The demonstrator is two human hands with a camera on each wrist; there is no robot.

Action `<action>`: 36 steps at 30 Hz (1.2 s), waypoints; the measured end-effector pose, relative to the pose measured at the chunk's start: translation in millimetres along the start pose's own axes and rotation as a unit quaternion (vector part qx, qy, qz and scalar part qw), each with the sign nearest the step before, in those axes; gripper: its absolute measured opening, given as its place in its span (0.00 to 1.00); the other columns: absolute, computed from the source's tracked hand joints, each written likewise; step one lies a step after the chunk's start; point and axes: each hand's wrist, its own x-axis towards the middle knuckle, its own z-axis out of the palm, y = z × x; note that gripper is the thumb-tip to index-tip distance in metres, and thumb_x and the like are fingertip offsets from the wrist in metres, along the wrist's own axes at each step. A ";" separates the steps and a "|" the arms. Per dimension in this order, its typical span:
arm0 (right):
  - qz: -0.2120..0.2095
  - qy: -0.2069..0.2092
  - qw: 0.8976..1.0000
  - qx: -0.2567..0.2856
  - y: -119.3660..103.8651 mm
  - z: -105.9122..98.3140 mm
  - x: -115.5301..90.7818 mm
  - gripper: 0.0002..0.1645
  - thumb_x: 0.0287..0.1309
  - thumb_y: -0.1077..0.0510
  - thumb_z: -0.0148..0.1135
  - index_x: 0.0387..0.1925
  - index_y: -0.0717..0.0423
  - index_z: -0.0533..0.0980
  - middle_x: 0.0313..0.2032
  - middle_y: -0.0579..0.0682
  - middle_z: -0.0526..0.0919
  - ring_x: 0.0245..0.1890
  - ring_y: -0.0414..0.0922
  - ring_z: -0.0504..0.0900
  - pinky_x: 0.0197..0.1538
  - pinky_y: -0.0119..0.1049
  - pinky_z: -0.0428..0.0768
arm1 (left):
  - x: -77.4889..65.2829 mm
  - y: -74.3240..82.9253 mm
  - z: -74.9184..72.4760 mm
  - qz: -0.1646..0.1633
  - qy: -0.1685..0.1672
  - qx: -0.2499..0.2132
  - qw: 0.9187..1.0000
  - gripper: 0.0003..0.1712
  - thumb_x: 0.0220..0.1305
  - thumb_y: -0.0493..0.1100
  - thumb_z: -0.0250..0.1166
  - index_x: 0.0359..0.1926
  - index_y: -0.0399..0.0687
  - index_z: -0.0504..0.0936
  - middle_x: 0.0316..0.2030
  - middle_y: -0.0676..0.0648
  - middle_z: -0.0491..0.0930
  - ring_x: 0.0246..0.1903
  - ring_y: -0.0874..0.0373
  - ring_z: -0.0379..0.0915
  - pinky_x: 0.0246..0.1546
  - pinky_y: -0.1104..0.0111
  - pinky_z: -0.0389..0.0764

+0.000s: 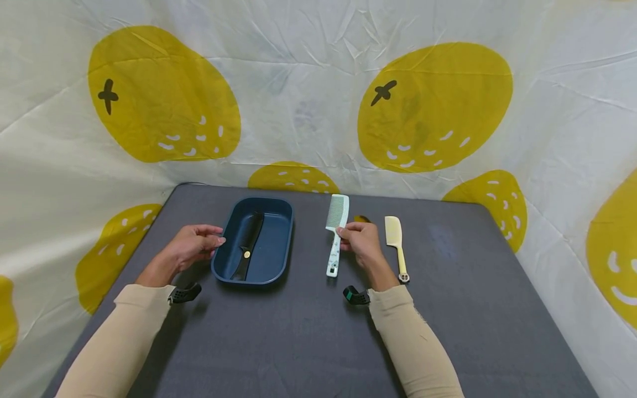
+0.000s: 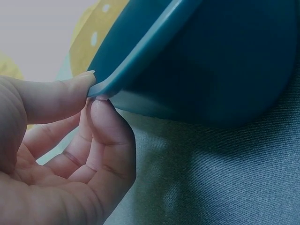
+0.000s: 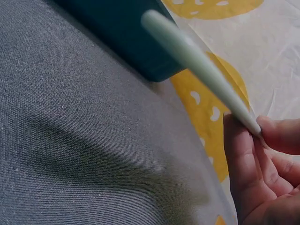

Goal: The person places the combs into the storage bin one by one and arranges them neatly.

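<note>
My left hand [image 1: 194, 246] pinches the rim of a blue rectangular tray [image 2: 136, 56] between thumb and fingers, at the tray's left side. Inside the tray lies a black comb [image 1: 252, 229] with a gold dot on its handle. In my right hand [image 1: 362, 241] is a pale green comb [image 1: 337, 213] with a patterned handle, pinched near the middle with its teeth end pointing away. The right wrist view shows its handle [image 3: 201, 65] raised over the table, a shadow beneath. A cream-yellow comb [image 1: 393, 231] with a round ornament on its handle end lies right of that hand.
A brown, rounded thing [image 1: 361, 219] shows partly behind my right hand. Dark grey cloth covers the table [image 1: 298, 342]. White fabric [image 1: 298, 110] with yellow fruit prints hangs along the back and both sides.
</note>
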 end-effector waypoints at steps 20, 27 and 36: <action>0.009 -0.034 0.999 0.019 -20.1 8.1 -15.2 0.12 0.61 0.68 0.71 0.44 0.75 0.82 0.21 0.46 0.81 0.17 0.37 0.79 0.23 0.31 0.83 | -0.7 2.9 2.5 -0.005 0.003 0.003 1.000 0.34 0.73 0.41 0.67 0.73 0.31 0.66 0.41 0.56 0.84 0.37 0.63 0.78 0.40 0.69 0.83; 0.013 -0.045 0.998 0.029 -24.4 15.2 -19.6 0.11 0.61 0.68 0.72 0.42 0.74 0.82 0.21 0.46 0.81 0.17 0.38 0.79 0.23 0.31 0.83 | 1.7 1.3 3.0 -0.011 0.015 0.008 1.000 0.33 0.72 0.42 0.67 0.71 0.33 0.68 0.42 0.55 0.84 0.37 0.63 0.78 0.41 0.70 0.83; 0.015 -0.064 0.997 0.031 -27.9 25.7 -24.9 0.11 0.60 0.68 0.72 0.41 0.74 0.82 0.21 0.47 0.82 0.17 0.39 0.79 0.23 0.31 0.83 | 1.6 0.1 1.9 -0.002 0.005 0.001 1.000 0.35 0.72 0.41 0.67 0.72 0.31 0.66 0.42 0.55 0.84 0.35 0.63 0.77 0.40 0.69 0.83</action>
